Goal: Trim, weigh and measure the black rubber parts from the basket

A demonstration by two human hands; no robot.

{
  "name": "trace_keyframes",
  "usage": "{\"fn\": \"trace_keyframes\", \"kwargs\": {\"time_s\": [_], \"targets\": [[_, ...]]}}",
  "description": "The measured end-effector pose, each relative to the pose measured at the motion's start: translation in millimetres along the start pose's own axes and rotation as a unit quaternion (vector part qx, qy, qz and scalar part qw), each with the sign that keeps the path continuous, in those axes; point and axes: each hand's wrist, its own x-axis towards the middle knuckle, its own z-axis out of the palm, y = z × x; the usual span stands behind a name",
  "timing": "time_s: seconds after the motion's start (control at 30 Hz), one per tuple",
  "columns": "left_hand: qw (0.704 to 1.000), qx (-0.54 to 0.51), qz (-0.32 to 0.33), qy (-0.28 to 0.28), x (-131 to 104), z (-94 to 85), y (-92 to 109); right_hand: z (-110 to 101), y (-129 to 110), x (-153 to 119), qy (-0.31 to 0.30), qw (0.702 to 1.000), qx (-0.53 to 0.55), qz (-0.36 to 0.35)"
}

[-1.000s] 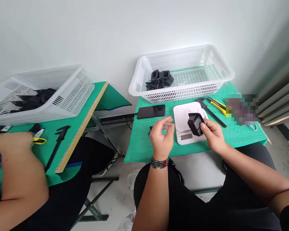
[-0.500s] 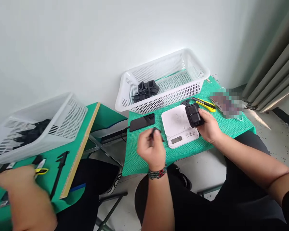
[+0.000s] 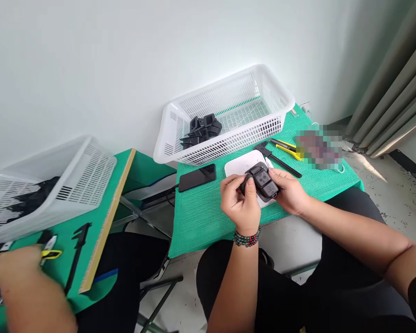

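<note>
My right hand (image 3: pixel 291 192) is closed round the right side of a black plastic housing (image 3: pixel 264 184) with raised panels, held above the white kitchen scale (image 3: pixel 234 167). My left hand (image 3: pixel 240 203) pinches a small black plastic piece (image 3: pixel 245 181) against the housing's left side. The fingers partly cover this piece, and I cannot tell whether it is joined to the housing. The scale's display is hidden beneath the hands and the housing. Just past my right fingers, a black caliper (image 3: pixel 286 166) lies on the green cloth (image 3: pixel 201 217).
Behind the scale stands a white basket (image 3: pixel 225 150) holding several black parts (image 3: pixel 203 128). A phone (image 3: pixel 197 177) lies at left, a yellow utility knife (image 3: pixel 289 149) at right. On the neighbouring table (image 3: pixel 90 231), a co-worker's arm (image 3: pixel 34 286) reaches in beside another white basket (image 3: pixel 86 185).
My left hand has moved right with the small piece, up to the housing. The housing has come left over the scale and turned, uncovering the caliper. The view has shifted slightly.
</note>
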Motion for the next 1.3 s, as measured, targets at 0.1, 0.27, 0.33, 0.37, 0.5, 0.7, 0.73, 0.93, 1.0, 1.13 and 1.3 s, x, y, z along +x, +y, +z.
{"fn": "trace_keyframes", "kwargs": {"time_s": [0.1, 0.27, 0.33, 0.37, 0.5, 0.7, 0.73, 0.93, 1.0, 1.13, 1.3], "targets": [[1.000, 0.009, -0.009, 0.008, 12, -6.8, -9, -1, -1, -2, -0.035, 0.999, -0.022, 0.006], [0.992, -0.061, -0.077, 0.073, 38, -33.9, -24, -7, -8, -7, -0.170, 0.974, -0.135, 0.058], [0.984, -0.129, -0.116, 0.033, 42, -44.0, -20, -11, -11, -6, -0.175, 0.970, -0.161, 0.053], [0.981, -0.148, -0.127, -0.005, 41, -46.9, -17, -12, -12, -5, -0.161, 0.972, -0.163, 0.045], [0.972, -0.093, -0.116, -0.184, 23, -41.6, 2, -18, -20, 1, -0.109, 0.985, -0.130, 0.035], [0.974, -0.062, -0.189, -0.111, -9, -12.7, 12, -18, -28, 4, -0.052, 0.997, -0.002, 0.049], [0.975, -0.061, -0.189, -0.099, -14, -9.2, 12, -17, -26, 4, -0.044, 0.998, 0.010, 0.048], [0.991, 0.010, -0.076, -0.107, -26, -2.9, 17, -5, -12, 4, 0.054, 0.995, 0.072, 0.037], [0.995, 0.042, -0.022, -0.093, -24, -3.6, 17, -1, -9, 3, 0.060, 0.996, 0.065, 0.019], [0.997, 0.074, 0.009, -0.032, -15, -6.7, 11, 2, -1, 0, 0.000, 1.000, -0.003, 0.029], [0.995, 0.093, -0.032, 0.036, 10, -21.4, -7, 0, 10, -8, -0.122, 0.982, -0.093, 0.106]]}}
